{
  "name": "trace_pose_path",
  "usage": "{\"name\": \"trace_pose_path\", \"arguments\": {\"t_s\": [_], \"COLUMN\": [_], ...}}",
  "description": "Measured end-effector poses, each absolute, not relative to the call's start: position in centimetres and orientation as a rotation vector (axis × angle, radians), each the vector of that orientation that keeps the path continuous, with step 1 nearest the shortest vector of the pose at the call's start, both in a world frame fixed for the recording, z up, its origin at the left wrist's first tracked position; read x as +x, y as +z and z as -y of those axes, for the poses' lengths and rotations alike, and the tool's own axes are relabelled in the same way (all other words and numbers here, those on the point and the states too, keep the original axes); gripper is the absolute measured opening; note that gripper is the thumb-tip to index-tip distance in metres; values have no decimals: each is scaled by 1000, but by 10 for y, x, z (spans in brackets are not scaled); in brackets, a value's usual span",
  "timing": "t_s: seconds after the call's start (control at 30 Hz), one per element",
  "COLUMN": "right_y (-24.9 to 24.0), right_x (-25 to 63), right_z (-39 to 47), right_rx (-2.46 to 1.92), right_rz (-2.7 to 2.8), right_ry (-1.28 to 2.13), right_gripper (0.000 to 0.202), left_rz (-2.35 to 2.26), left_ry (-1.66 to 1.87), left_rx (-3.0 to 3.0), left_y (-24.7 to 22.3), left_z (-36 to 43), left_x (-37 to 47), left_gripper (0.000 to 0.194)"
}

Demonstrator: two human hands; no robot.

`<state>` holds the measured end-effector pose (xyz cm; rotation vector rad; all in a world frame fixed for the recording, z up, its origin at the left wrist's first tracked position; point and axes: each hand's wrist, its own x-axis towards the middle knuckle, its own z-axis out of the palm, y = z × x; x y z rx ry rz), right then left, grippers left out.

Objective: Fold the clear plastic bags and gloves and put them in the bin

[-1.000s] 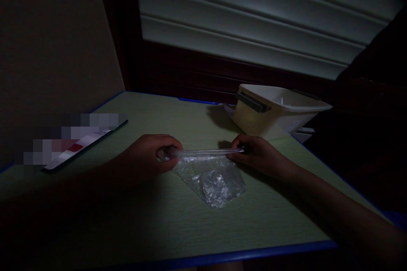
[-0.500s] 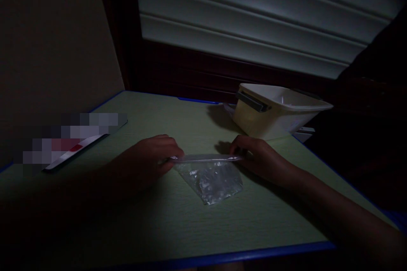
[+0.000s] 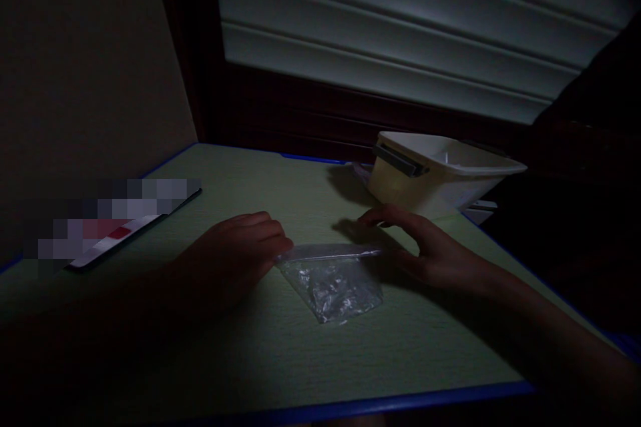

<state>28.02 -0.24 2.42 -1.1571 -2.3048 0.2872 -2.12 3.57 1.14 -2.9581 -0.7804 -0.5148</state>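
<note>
A clear plastic zip bag (image 3: 340, 287) lies on the pale green tabletop (image 3: 280, 360), its zip strip along the far edge. At that edge's left corner, my left hand (image 3: 245, 243) is closed, pinching the bag between thumb and fingers. My right hand (image 3: 420, 247) is just off the right end of the zip strip, thumb and fingers spread apart with nothing between them. Whether anything is inside the bag I cannot make out in the dim light.
A cream plastic bin (image 3: 415, 180) with dark handles stands at the table's back right. On the left lies a flat, blurred-out item with a white and red edge (image 3: 120, 233). Blue edging (image 3: 370, 407) runs round the table; a slatted panel (image 3: 380, 27) rises behind.
My right hand has let go of the bag's right corner and opened, its fingers spreading. The left hand has kept its hold, and the zip strip has sunk slightly flatter.
</note>
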Motion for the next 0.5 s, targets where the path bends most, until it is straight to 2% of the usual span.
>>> {"name": "trace_pose_path", "arguments": {"t_s": [0.2, 0.3, 0.5], "right_y": [23, 23, 21], "right_x": [251, 235, 231], "right_z": [22, 34, 39], "right_rx": [-1084, -962, -960], "right_rz": [2404, 2612, 2840], "right_ry": [-313, -314, -47], "right_gripper": [42, 51, 61], "left_rz": [656, 613, 640], "left_ry": [-574, -525, -383], "left_rx": [-2837, -2821, -2742], "left_y": [4, 4, 12], "left_z": [-37, -37, -34], "left_x": [-20, -19, -20], "left_gripper": [22, 21, 26]}}
